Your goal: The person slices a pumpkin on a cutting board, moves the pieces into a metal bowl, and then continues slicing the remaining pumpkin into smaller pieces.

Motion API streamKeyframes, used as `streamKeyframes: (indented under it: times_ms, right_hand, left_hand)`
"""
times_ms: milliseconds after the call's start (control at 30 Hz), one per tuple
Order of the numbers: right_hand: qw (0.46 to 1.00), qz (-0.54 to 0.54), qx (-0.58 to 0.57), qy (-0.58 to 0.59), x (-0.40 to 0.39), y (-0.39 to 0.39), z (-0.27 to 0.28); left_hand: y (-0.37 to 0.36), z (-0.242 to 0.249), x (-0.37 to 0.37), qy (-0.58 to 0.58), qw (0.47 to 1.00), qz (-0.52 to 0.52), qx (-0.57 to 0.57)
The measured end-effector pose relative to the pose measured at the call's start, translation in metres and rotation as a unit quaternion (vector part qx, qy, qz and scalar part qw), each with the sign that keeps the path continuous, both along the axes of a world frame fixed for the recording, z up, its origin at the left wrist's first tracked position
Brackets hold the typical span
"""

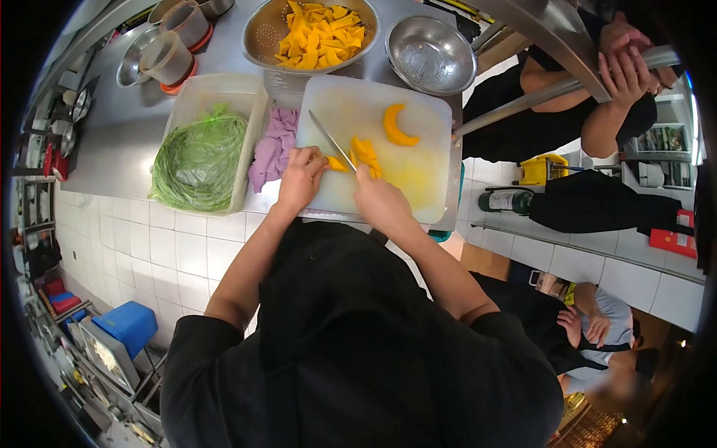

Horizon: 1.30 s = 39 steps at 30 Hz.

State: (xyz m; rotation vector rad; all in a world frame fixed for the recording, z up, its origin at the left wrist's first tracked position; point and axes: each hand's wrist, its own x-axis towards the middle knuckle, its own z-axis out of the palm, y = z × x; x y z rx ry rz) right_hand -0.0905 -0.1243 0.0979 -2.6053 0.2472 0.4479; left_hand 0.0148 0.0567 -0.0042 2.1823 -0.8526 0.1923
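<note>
Gripping the knife (332,140) in the right hand (381,198); pinning the orange piece (337,164) with the curled left hand (300,178). Probably feeling light, firm, slightly slippery; calling for tucked fingertips at the end away from the blade. Lying on the board (321,97), against the left fingertips, just left of the blade.

On the white cutting board (426,160), the right hand (382,200) grips a knife (331,137); the left hand (301,178) pins an orange piece (336,164). From the board, a colander (258,51) sits at eleven o'clock, a purple cloth (275,149) at nine.
</note>
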Motion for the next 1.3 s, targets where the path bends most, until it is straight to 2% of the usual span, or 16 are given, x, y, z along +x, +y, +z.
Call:
streamKeyframes:
  times_ms: [67,233,367,467,633,700,800,867,900,967,1033,1100,1133,1200,1233,1300]
  right_hand:
    - [1.0,0.013,0.003,0.012,-0.009,-0.002,0.008]
    - [0.998,0.039,-0.01,0.049,-0.021,-0.001,0.004]
    - [1.0,0.013,0.001,0.016,0.013,0.007,-0.048]
    - [0.999,0.023,0.02,-0.042,0.027,0.008,-0.039]
    - [0.999,0.028,0.017,0.013,-0.001,0.009,0.003]
    - [0.999,0.004,0.039,-0.002,0.009,0.017,-0.031]
    - [0.997,-0.014,0.071,-0.041,0.034,0.017,-0.062]
    - [0.994,-0.018,0.077,-0.074,0.037,0.009,-0.062]
    - [0.99,-0.039,0.11,-0.086,0.032,0.0,-0.056]
    - [0.983,-0.061,0.143,-0.096,0.012,-0.018,-0.045]
    - [0.963,-0.121,0.201,-0.131,-0.018,-0.043,-0.035]
    - [0.91,-0.232,0.34,-0.047,-0.048,-0.061,-0.012]
    - [0.91,-0.236,0.338,-0.049,-0.063,-0.069,-0.012]
    - [0.877,-0.31,0.367,-0.019,-0.094,-0.08,-0.018]
    - [0.877,-0.311,0.367,-0.021,-0.11,-0.085,-0.026]
    - [0.83,-0.347,0.436,0.009,-0.14,-0.087,-0.047]
  left_hand:
    - [0.0,0.0,0.001,-0.044,0.998,-0.042,0.017]
    - [0.001,0.0,0.004,-0.042,0.997,-0.064,0.024]
    - [0.004,-0.005,0.011,-0.047,0.995,-0.086,0.028]
    - [0.01,-0.005,0.014,-0.046,0.994,-0.09,0.041]
    - [0.011,-0.008,0.013,-0.052,0.995,-0.09,0.015]
    - [0.011,-0.008,0.015,-0.057,0.994,-0.093,0.003]
    - [0.014,-0.014,0.018,-0.052,0.993,-0.103,-0.009]
    - [0.015,-0.018,0.02,0.011,0.996,-0.083,-0.008]
    - [0.011,-0.016,0.021,0.003,0.996,-0.091,-0.01]
    - [0.007,-0.014,0.015,0.042,0.998,-0.031,-0.04]
    - [-0.011,-0.001,0.014,0.031,0.999,-0.036,-0.018]
    - [-0.033,-0.003,0.012,0.031,0.997,-0.057,0.039]
    - [-0.046,0.002,0.01,0.03,0.997,-0.061,0.037]
    - [-0.07,0.011,0.004,0.021,0.987,-0.087,0.137]
    - [-0.08,0.005,0.0,-0.004,0.986,-0.083,0.146]
    - [-0.095,0.009,-0.011,-0.022,0.981,-0.09,0.172]
